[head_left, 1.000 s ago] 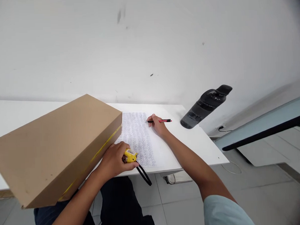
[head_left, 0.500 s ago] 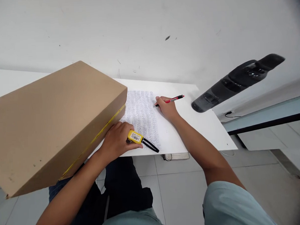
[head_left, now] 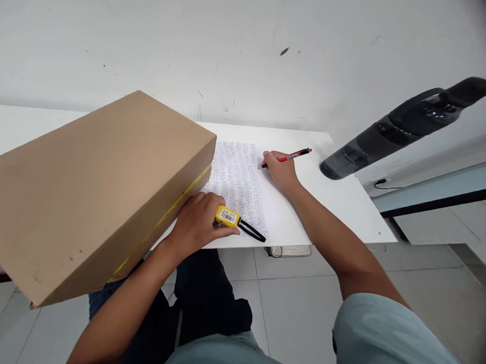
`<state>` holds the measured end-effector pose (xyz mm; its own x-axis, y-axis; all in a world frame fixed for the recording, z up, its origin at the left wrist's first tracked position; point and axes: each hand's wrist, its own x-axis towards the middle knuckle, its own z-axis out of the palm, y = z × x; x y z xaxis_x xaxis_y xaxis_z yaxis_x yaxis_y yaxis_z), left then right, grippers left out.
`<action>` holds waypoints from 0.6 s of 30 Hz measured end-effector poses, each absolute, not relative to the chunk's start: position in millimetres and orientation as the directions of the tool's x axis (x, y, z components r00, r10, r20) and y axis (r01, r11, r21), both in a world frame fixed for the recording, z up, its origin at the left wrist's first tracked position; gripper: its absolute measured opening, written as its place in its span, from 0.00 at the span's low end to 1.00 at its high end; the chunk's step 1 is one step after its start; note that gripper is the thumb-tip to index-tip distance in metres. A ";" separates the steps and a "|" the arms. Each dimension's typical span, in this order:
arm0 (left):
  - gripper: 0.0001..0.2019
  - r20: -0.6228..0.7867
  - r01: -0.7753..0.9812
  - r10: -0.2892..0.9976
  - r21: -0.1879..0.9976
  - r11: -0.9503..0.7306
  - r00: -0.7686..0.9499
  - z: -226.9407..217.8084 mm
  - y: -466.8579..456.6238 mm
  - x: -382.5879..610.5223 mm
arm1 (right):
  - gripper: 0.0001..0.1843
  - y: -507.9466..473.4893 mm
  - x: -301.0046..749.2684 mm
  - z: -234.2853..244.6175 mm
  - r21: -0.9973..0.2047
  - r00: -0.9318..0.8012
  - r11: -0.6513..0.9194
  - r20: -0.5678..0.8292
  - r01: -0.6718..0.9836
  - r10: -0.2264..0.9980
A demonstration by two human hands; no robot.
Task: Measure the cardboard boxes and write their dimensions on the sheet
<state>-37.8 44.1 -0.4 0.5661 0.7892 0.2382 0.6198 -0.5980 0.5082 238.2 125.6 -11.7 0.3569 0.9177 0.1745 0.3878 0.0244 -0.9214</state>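
My left hand point(head_left: 198, 222) is closed around a yellow tape measure point(head_left: 227, 216) with a black wrist strap point(head_left: 251, 231), beside a long brown cardboard box point(head_left: 90, 183). A yellow tape blade point(head_left: 167, 215) runs along the box's near edge. My right hand point(head_left: 280, 171) grips a red and black pen point(head_left: 291, 156), its tip resting at the upper right of a sheet of paper point(head_left: 239, 185) filled with dense writing. The sheet lies on a white table point(head_left: 340, 204) between my two hands.
A dark grey handheld device point(head_left: 401, 127) juts in from the right, above the table's right end. The white wall point(head_left: 237, 48) stands right behind the table. The box overhangs the table's near edge, above my lap. Grey tiled floor point(head_left: 297, 308) lies below.
The view has tilted down and shifted, so table and box sit higher in frame. Both hands keep their holds; the tape measure has turned so its barcode label shows.
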 end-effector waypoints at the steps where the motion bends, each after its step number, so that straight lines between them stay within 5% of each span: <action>1: 0.29 0.247 0.617 0.785 0.504 -0.605 0.568 -0.7 44.3 -38.0 | 0.19 126.5 238.4 -12.0 -0.923 0.348 0.026 0.171 0.384 0.922; 12: 0.30 0.578 0.407 0.632 0.483 -0.775 0.517 -22.0 51.6 -43.8 | 0.20 133.8 237.6 -8.9 -0.918 0.377 0.030 0.191 0.394 0.906; 18: 0.29 0.552 0.443 0.645 0.468 -0.764 0.528 -18.5 50.6 -44.8 | 0.20 133.1 237.3 -10.5 -0.926 0.402 0.024 0.186 0.376 0.897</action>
<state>-44.8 50.6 -18.5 0.5282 0.6448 0.5525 0.4433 -0.7643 0.4683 237.3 133.1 -10.5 0.4015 0.8967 0.1864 0.3757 0.0244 -0.9264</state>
